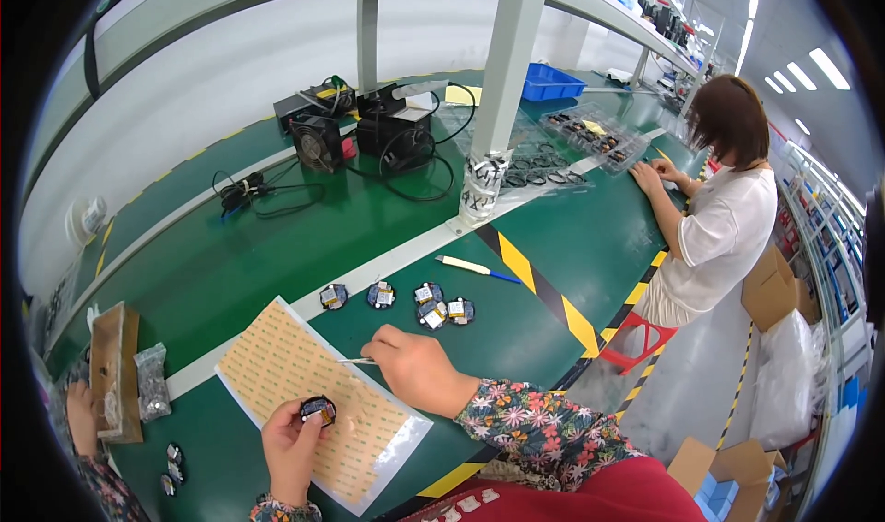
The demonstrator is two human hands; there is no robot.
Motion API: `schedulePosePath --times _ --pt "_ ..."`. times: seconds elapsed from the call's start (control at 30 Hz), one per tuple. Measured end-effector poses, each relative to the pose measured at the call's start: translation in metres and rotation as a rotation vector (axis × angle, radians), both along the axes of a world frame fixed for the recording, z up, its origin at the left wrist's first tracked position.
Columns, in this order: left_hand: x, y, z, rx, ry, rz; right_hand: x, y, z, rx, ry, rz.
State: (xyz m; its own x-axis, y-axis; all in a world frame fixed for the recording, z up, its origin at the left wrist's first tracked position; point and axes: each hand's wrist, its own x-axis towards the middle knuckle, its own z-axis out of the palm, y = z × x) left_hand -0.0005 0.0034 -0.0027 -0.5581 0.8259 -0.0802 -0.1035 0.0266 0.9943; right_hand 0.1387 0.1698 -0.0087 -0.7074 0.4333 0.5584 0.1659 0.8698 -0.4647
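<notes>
Between the thumb and fingers of my left hand (289, 453) is a small round circuit board (319, 406), dark with a pale patch. My right hand (419, 371) is pinched around thin metal tweezers (356, 361), whose tip points left, apart from the board. Both hands are over a sheet of tan adhesive stickers (267, 361) on a white backing, lying on the green bench. Beyond the sheet lie several similar boards, including a single one (381, 294) and a cluster (430, 314). A cutter knife (466, 265) and a blue pen (504, 277) lie farther right.
At the left, another person's hand (81, 416) is by a wooden box (112, 374) and a bag of small parts (152, 384). Black fan devices (318, 144) with cables stand behind. A post (502, 88) rises mid-bench. A co-worker (728, 208) sits right, near plastic trays (599, 135).
</notes>
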Motion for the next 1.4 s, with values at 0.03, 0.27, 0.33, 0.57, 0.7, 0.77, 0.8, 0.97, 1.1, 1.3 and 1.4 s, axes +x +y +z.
schedulePosePath --times 0.03,0.27,0.33,0.57,0.7,0.77,0.8,0.97,1.1,1.3,1.4 --pt "0.000 -0.002 0.001 -0.014 -0.015 -0.017 -0.002 -0.001 0.001 -0.012 -0.004 0.020" --pt "0.004 0.004 -0.001 -0.028 -0.118 -0.243 -0.005 -0.005 0.009 -0.493 0.087 0.150" --pt "0.003 0.001 0.005 -0.047 -0.114 -0.218 -0.012 -0.013 0.005 -0.522 0.083 0.232" --pt "0.003 0.000 -0.005 -0.052 -0.011 -0.280 -0.013 -0.027 0.013 -0.664 -0.065 0.201" --pt "0.005 0.001 -0.004 0.045 -0.108 -0.212 -0.012 -0.021 0.007 -0.637 0.071 0.229" --pt "0.004 -0.004 0.001 -0.013 -0.078 -0.170 -0.013 -0.015 0.008 -0.578 0.098 0.245" --pt "0.003 -0.005 0.002 -0.049 -0.047 -0.170 -0.012 -0.012 0.008 -0.614 0.115 0.234" --pt "-0.008 -0.003 -0.022 0.046 0.196 -0.129 -0.004 -0.002 0.007 -0.510 0.192 0.158" --pt "-0.015 0.002 -0.010 0.058 0.469 0.126 -0.012 -0.007 -0.005 -0.473 0.252 0.180" --pt "-0.009 0.024 0.015 0.145 0.402 0.325 -0.008 -0.008 -0.009 -0.504 0.222 0.273" --pt "-0.020 0.030 0.006 0.148 0.390 0.393 -0.005 -0.005 -0.004 -0.490 0.180 0.323"
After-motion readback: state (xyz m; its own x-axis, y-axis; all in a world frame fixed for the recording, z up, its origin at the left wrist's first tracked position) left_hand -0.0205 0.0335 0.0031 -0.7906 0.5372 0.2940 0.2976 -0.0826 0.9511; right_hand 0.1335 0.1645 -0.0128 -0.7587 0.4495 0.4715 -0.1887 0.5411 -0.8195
